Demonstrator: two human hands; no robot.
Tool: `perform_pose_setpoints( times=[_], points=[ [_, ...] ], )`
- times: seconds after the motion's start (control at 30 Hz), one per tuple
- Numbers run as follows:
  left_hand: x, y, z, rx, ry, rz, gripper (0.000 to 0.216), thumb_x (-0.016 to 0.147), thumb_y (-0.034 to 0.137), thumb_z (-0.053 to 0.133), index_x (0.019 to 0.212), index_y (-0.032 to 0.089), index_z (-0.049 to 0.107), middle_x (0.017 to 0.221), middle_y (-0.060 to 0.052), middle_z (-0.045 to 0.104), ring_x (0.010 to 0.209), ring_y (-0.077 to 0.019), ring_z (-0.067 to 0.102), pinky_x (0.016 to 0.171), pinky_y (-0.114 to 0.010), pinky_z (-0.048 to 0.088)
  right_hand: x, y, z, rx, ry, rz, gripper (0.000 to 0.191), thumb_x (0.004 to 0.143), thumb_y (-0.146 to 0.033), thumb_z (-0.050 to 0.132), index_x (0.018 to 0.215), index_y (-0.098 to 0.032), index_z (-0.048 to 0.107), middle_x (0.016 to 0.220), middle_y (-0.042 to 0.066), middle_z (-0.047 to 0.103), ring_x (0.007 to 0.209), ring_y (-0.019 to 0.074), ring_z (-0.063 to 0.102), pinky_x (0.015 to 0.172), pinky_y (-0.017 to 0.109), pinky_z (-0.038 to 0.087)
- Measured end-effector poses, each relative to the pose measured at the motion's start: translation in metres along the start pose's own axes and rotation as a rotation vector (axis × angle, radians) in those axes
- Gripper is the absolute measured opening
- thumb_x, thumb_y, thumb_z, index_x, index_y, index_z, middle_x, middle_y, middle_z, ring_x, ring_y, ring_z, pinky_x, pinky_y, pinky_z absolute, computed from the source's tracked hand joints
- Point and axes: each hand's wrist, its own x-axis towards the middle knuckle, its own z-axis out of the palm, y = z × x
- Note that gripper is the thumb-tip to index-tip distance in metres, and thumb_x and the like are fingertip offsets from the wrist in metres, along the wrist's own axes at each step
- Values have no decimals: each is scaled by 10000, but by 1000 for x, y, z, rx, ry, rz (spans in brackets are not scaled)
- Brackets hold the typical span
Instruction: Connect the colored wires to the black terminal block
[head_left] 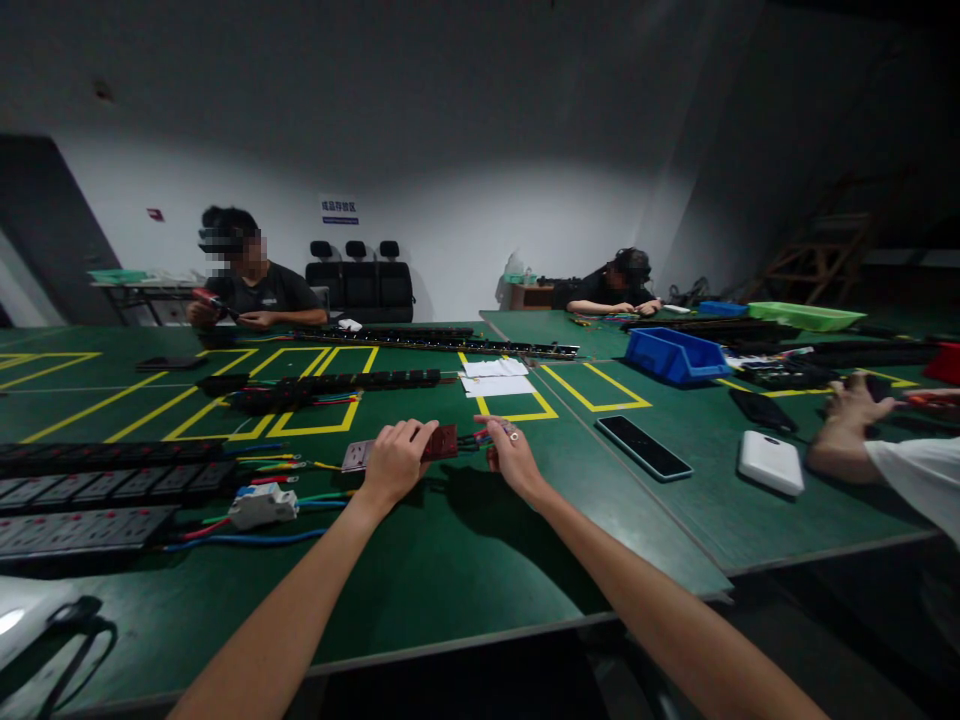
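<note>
My left hand (395, 462) is closed round a small dark-red module (441, 442) held just above the green table (450, 560). A grey socket plate (358, 455) lies right beside that hand, touching or nearly touching it. My right hand (511, 458) is closed in a pinch at the bundle of coloured wires (472, 440) that comes out of the module's right end. Both forearms reach in from the bottom edge.
Black power strips (82, 490) and a white breaker (262, 505) with coloured leads lie at left. A phone (643, 446), a white box (771, 462) and a blue bin (675, 355) sit at right. A co-worker's hand (855, 400) rests at right; two people sit across.
</note>
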Motion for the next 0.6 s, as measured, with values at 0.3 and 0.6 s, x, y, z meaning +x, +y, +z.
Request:
perform_pose_setpoints(
  times=[0.3, 0.6],
  points=[
    [0, 0, -1, -7, 13, -17, 464, 859, 189, 634, 1318, 167, 566, 1128, -125, 652, 992, -276, 611, 842, -402, 461, 1, -5, -4, 212, -120, 224, 657, 931, -649, 383, 1202, -139, 696, 513, -20, 505, 404, 108, 461, 393, 211, 255],
    [0, -2, 3, 1, 1, -12, 450, 889, 246, 616, 1332, 189, 559, 1138, -144, 654, 1000, -285, 614, 847, -413, 456, 5, -7, -6, 529, -166, 553, 560, 998, -429, 270, 1183, -118, 698, 491, -6, 490, 397, 110, 416, 383, 192, 268]
  ],
)
